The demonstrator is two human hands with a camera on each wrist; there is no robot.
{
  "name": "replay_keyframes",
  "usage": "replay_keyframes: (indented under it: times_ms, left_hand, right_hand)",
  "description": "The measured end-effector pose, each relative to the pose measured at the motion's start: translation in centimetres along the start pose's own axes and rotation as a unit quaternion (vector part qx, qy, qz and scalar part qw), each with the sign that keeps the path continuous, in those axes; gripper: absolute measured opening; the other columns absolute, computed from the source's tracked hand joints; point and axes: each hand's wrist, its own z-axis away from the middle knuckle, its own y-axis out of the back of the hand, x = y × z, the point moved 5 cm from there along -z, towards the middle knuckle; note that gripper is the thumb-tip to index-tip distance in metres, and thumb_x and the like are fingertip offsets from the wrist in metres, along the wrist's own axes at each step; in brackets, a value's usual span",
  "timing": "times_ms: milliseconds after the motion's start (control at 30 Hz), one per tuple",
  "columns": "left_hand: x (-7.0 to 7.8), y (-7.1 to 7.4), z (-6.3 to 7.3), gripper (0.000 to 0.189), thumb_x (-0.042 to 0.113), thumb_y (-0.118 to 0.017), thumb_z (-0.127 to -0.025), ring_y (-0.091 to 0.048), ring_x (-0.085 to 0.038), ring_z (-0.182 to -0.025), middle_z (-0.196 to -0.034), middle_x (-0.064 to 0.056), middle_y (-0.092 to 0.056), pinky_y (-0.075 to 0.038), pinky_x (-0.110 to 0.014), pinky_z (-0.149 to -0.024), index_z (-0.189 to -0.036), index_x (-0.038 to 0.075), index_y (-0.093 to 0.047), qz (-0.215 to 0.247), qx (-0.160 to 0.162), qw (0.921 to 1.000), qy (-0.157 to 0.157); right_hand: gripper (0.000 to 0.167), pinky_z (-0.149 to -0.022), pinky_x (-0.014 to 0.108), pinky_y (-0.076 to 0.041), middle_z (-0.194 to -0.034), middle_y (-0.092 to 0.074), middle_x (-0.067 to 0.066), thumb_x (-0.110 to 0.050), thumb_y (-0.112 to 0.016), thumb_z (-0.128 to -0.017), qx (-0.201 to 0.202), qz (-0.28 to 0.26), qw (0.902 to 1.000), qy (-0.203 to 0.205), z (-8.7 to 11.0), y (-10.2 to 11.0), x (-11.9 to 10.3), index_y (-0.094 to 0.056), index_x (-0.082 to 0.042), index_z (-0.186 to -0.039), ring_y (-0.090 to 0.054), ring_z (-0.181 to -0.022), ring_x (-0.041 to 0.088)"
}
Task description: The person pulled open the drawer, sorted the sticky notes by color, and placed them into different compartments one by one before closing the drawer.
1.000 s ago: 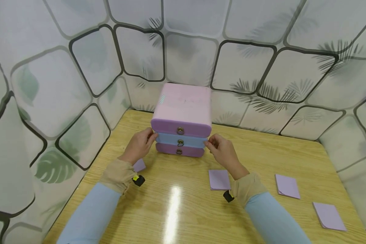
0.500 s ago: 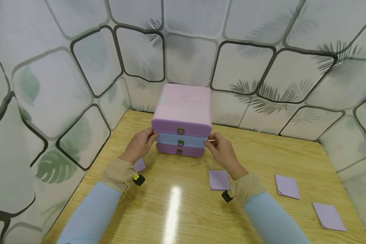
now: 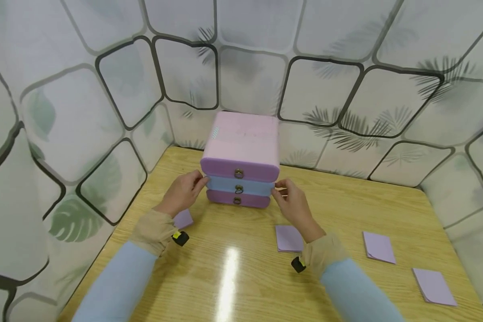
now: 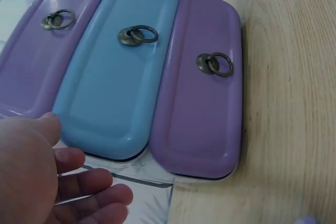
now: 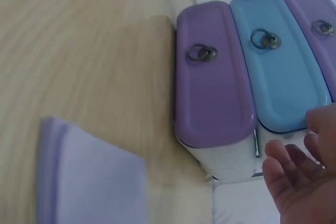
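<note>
A small chest of drawers (image 3: pixel 245 134) with a pink top stands at the back of the table. Its blue middle drawer (image 3: pixel 221 184) lies between a purple upper drawer (image 3: pixel 261 170) and a purple lower drawer (image 3: pixel 251 200); all three fronts look closed and carry brass ring pulls. My left hand (image 3: pixel 184 190) is at the blue drawer's left end, thumb at its corner, other fingers loosely bent beside the chest. At the opposite end, my right hand (image 3: pixel 295 203) has its thumb on the drawer's edge, with relaxed fingers. Neither hand touches the ring pulls.
Purple sticky-note pads lie on the wooden table (image 3: pixel 201 277): one pad (image 3: pixel 183 219) partly behind the left wrist, another pad (image 3: pixel 289 238) beside the right wrist, and two pads (image 3: pixel 379 247) farther right. Patterned cloth walls (image 3: pixel 249 80) border the table.
The right thumb has slid slightly outward along the blue drawer's edge. The left hand stays at its end, and the drawers keep their position.
</note>
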Motion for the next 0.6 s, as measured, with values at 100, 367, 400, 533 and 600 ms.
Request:
replay_keyframes:
  times_ms: [100, 367, 400, 533, 600]
  left_hand:
    - [0.2, 1.1, 0.4, 0.027, 0.033, -0.053, -0.100, -0.056, -0.021, -0.072, -0.086, -0.008, -0.059, -0.048, -0.036, -0.063, -0.101, 0.006, -0.055, -0.008, 0.006, 0.9998, 0.014]
    - [2.8, 4.6, -0.2, 0.060, 0.033, -0.071, -0.088, -0.051, -0.036, -0.104, -0.114, -0.023, -0.052, -0.045, -0.048, -0.088, -0.124, -0.008, -0.046, -0.074, 0.095, 0.9888, -0.088]
    - [3.3, 5.0, -0.4, 0.062, 0.034, -0.072, -0.087, -0.051, -0.037, -0.105, -0.115, -0.023, -0.051, -0.044, -0.048, -0.089, -0.124, -0.009, -0.047, -0.082, 0.103, 0.9853, -0.108]
    - [5.1, 6.0, -1.5, 0.067, 0.038, -0.073, -0.084, -0.047, -0.037, -0.114, -0.123, -0.024, -0.049, -0.040, -0.048, -0.097, -0.125, -0.008, -0.047, -0.110, 0.110, 0.9755, -0.156]
    - [5.8, 6.1, -2.0, 0.071, 0.041, -0.073, -0.085, -0.044, -0.037, -0.121, -0.130, -0.024, -0.046, -0.039, -0.049, -0.100, -0.130, -0.007, -0.046, -0.123, 0.097, 0.9735, -0.167]
  right_hand:
    - [0.016, -0.071, 0.033, -0.054, -0.096, -0.064, 0.006, -0.022, -0.061, -0.096, 0.024, 0.006, 0.9997, -0.005, 0.9, -0.5, 0.3, -0.058, -0.007, -0.103, -0.063, -0.083, 0.018]
    - [0.010, -0.056, 0.025, -0.050, -0.077, -0.063, 0.002, -0.015, -0.062, -0.094, -0.017, -0.052, 0.9981, -0.027, 3.5, -4.4, -0.3, -0.064, -0.006, -0.094, -0.061, -0.065, 0.016]
    - [0.010, -0.057, 0.025, -0.051, -0.078, -0.063, 0.001, -0.016, -0.062, -0.095, -0.031, -0.063, 0.9969, -0.036, 3.7, -5.1, -0.5, -0.065, -0.007, -0.095, -0.062, -0.066, 0.018]
    - [0.018, -0.064, 0.029, -0.054, -0.086, -0.066, 0.005, -0.019, -0.061, -0.096, -0.083, -0.089, 0.9904, -0.065, 4.2, -7.6, -1.2, -0.065, -0.006, -0.107, -0.067, -0.071, 0.024]
    - [0.025, -0.065, 0.030, -0.055, -0.091, -0.068, 0.009, -0.019, -0.060, -0.096, -0.094, -0.110, 0.9863, -0.079, 4.2, -8.8, -1.4, -0.062, -0.002, -0.114, -0.068, -0.073, 0.025]
